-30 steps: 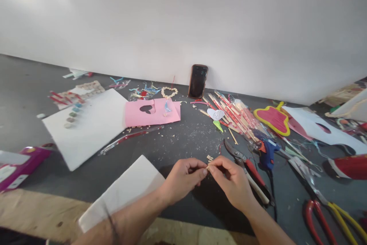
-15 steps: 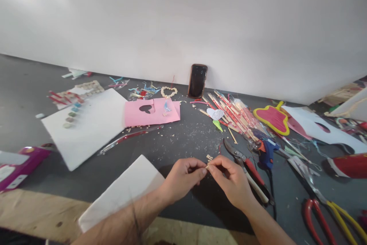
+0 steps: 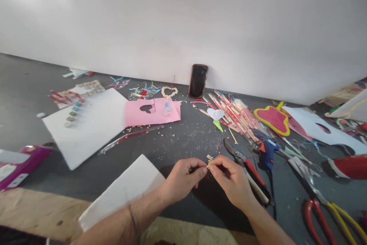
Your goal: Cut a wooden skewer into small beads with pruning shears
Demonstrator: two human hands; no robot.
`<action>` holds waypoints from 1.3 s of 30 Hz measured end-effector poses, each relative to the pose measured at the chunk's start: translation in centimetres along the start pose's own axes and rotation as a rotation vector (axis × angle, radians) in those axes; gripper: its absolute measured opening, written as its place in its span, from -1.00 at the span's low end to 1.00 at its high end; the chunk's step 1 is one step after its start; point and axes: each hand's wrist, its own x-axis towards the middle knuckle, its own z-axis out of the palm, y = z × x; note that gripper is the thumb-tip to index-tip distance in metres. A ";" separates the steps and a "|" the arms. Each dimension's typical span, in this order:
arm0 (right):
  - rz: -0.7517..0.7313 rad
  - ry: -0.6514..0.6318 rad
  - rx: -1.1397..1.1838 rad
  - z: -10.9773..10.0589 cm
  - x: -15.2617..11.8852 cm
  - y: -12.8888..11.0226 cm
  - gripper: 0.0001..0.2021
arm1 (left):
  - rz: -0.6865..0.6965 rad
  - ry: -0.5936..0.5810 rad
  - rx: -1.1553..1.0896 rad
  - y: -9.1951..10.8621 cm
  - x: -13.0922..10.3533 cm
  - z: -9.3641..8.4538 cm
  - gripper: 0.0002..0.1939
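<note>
My left hand [image 3: 183, 178] and my right hand [image 3: 231, 179] meet fingertip to fingertip low in the middle of the head view. Both are closed in a pinch on one small pale piece [image 3: 208, 166], perhaps wood; the fingers cover most of it. Just beyond the fingertips lie several short pale wooden bits [image 3: 210, 157]. Beside my right hand rest pruning shears [image 3: 252, 168] with one red and one whitish handle. A white board [image 3: 126, 189] lies partly under my left forearm.
A blue glue gun [image 3: 268, 153] and large scissors [image 3: 321, 199] lie to the right. Behind are wrapped chopsticks [image 3: 229, 111], a heart-shaped bead ring [image 3: 169, 92], pink card [image 3: 132, 115] and an upright phone [image 3: 197, 80] against the white wall. Another white board [image 3: 94, 134] lies left.
Almost nothing differs. Both hands keep their pinch on the small pale piece in the same place, and the view has shifted very slightly.
</note>
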 end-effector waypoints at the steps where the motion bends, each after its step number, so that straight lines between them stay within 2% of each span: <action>1: 0.000 -0.001 0.004 0.0 0.0 0.0 -0.84 | 0.005 0.000 -0.001 0.0 0.0 0.0 -0.69; 21: 0.008 -0.009 0.030 0.0 0.0 -0.1 -0.84 | 0.033 -0.003 0.020 0.0 0.1 -0.2 -0.73; 30: 0.015 -0.009 0.032 0.1 -0.1 0.1 -0.84 | 0.065 0.030 0.070 -0.3 0.1 -0.1 -0.75; 39: 0.014 -0.023 0.057 0.1 0.1 0.1 -0.84 | 0.041 0.057 0.095 -0.3 0.1 -0.1 -0.76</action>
